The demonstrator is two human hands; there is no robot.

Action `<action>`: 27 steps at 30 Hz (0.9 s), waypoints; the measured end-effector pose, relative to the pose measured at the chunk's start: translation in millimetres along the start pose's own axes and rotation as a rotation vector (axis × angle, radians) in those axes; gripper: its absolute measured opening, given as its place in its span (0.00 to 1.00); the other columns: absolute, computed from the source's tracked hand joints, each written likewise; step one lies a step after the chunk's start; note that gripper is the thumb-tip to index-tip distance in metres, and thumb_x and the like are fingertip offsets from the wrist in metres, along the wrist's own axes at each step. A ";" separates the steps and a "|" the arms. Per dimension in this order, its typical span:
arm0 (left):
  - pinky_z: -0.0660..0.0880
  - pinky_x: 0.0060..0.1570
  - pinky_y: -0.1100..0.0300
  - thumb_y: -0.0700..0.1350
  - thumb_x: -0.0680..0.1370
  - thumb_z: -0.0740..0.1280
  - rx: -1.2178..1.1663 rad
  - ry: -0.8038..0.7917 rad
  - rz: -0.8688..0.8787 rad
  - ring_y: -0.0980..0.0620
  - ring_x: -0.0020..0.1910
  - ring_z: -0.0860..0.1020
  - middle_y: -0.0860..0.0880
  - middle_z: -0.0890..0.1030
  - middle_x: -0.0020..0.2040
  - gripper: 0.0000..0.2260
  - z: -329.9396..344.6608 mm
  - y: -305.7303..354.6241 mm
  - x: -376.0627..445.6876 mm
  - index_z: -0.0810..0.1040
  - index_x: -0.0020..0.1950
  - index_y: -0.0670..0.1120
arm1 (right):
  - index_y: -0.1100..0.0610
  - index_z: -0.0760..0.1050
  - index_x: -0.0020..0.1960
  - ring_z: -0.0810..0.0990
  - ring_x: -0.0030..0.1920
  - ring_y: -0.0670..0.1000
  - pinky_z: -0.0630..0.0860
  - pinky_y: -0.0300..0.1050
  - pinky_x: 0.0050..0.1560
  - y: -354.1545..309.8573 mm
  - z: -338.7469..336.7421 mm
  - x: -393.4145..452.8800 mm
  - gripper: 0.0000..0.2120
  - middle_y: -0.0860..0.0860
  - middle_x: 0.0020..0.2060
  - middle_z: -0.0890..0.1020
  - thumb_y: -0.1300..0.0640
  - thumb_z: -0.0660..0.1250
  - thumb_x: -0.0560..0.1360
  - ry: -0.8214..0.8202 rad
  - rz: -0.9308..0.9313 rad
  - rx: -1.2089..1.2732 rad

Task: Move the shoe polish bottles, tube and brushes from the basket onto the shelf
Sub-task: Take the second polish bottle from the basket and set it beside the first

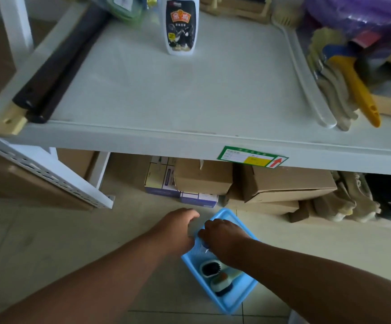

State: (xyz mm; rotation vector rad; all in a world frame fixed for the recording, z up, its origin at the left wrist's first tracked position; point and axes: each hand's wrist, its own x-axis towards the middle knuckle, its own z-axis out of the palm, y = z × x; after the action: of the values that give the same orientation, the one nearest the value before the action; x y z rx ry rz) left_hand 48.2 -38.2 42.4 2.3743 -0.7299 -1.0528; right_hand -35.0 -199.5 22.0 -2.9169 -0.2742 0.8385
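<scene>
A light blue plastic basket (236, 300) sits on the tiled floor below the shelf. Two brushes lie in its near half: one with black bristles facing up (211, 268) and a rounder one with a green top (221, 285). My left hand (181, 226) rests at the basket's far left rim, fingers curled. My right hand (222, 232) reaches down into the basket's far half and hides what lies under it; a small blue-and-clear part shows at its fingers. A white shoe polish bottle (180, 24) with a black label stands upright on the grey shelf (143, 90).
Dark wooden handles (49, 73) lie along the shelf's left side. A clear tray edge, pale brushes and a yellow-handled brush (360, 90) crowd the right side. Cardboard boxes (281, 185) and a white carton sit under the shelf behind the basket.
</scene>
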 end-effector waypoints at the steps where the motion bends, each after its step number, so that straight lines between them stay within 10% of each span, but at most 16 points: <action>1: 0.77 0.69 0.55 0.40 0.75 0.73 0.017 -0.021 0.025 0.49 0.71 0.79 0.50 0.79 0.74 0.31 -6.9 3.0 -2.4 0.74 0.79 0.50 | 0.52 0.77 0.61 0.80 0.58 0.60 0.79 0.56 0.56 -2.5 -13.4 -4.2 0.10 0.55 0.56 0.79 0.55 0.63 0.81 0.018 -0.011 0.039; 8: 0.76 0.45 0.69 0.45 0.67 0.80 -0.141 0.208 0.296 0.69 0.43 0.82 0.62 0.83 0.42 0.19 -84.7 65.8 -57.0 0.76 0.46 0.64 | 0.47 0.78 0.56 0.84 0.50 0.53 0.82 0.51 0.48 -21.3 -173.7 -71.9 0.13 0.47 0.50 0.84 0.48 0.69 0.72 0.286 0.011 0.207; 14: 0.86 0.49 0.52 0.48 0.65 0.77 -0.245 0.349 0.464 0.57 0.48 0.87 0.55 0.88 0.49 0.21 -175.9 137.7 -119.9 0.81 0.56 0.58 | 0.42 0.78 0.56 0.81 0.39 0.40 0.76 0.32 0.39 -28.1 -298.2 -150.9 0.19 0.40 0.40 0.83 0.42 0.78 0.67 0.565 -0.015 0.296; 19: 0.85 0.60 0.40 0.42 0.71 0.82 -0.433 0.440 0.555 0.46 0.55 0.89 0.47 0.90 0.55 0.21 -241.6 159.9 -111.5 0.84 0.62 0.49 | 0.45 0.77 0.55 0.82 0.36 0.44 0.78 0.37 0.36 -12.8 -369.7 -154.6 0.23 0.44 0.37 0.84 0.40 0.80 0.66 0.913 0.009 0.429; 27: 0.71 0.35 0.59 0.43 0.73 0.80 -0.423 0.935 0.301 0.54 0.31 0.73 0.52 0.78 0.34 0.13 -295.6 153.1 -50.8 0.76 0.41 0.48 | 0.46 0.79 0.55 0.84 0.39 0.51 0.81 0.44 0.39 37.6 -426.0 -99.6 0.18 0.49 0.40 0.86 0.42 0.79 0.69 1.053 0.136 0.484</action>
State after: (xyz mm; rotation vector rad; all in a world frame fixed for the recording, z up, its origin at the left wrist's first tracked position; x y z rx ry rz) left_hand 203.1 -71.3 339.6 1.9683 -0.4184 0.0796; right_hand 115.0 -273.3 428.1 -2.4864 0.1941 -0.5947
